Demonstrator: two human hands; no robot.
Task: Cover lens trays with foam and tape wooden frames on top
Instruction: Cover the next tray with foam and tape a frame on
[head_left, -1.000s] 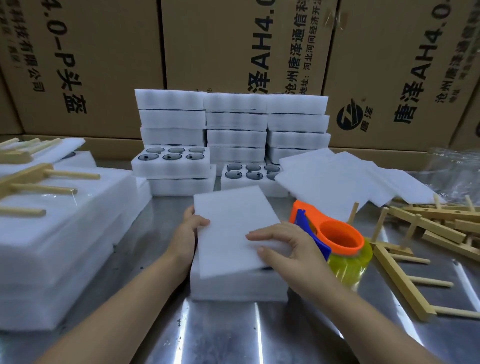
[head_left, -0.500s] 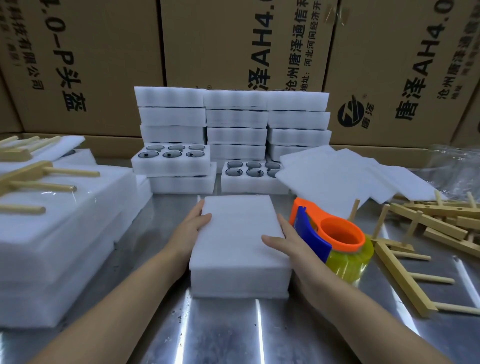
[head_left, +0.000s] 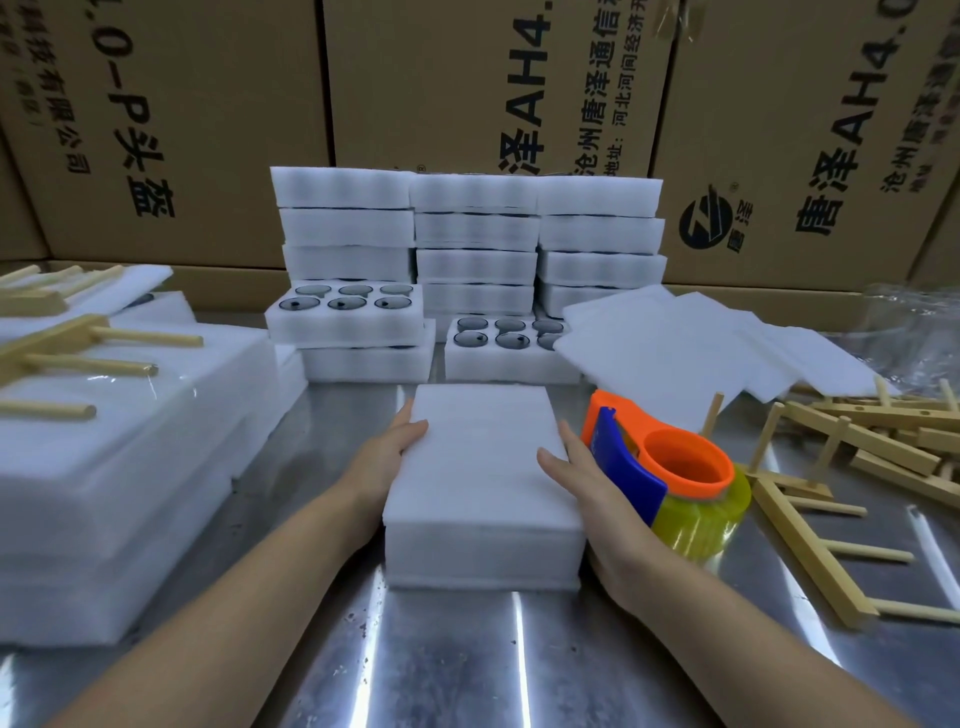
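Head view: the thin white foam sheet (head_left: 483, 452) lies on the white foam lens tray (head_left: 483, 556) at the middle of the steel worktop (head_left: 441, 670). The left hand (head_left: 384, 460) and right hand (head_left: 584, 486) flank it, each grip spread, straight fingers flat against a long side. Press evenly from both sides until sheet and tray edges sit flush, lightly, so the foam does not buckle. The pale wooden rung frame (head_left: 810, 535) and orange-and-blue tape dispenser (head_left: 670, 467) lie just right.

Printed cardboard boxes (head_left: 467, 78) line the back of the steel table (head_left: 467, 649).
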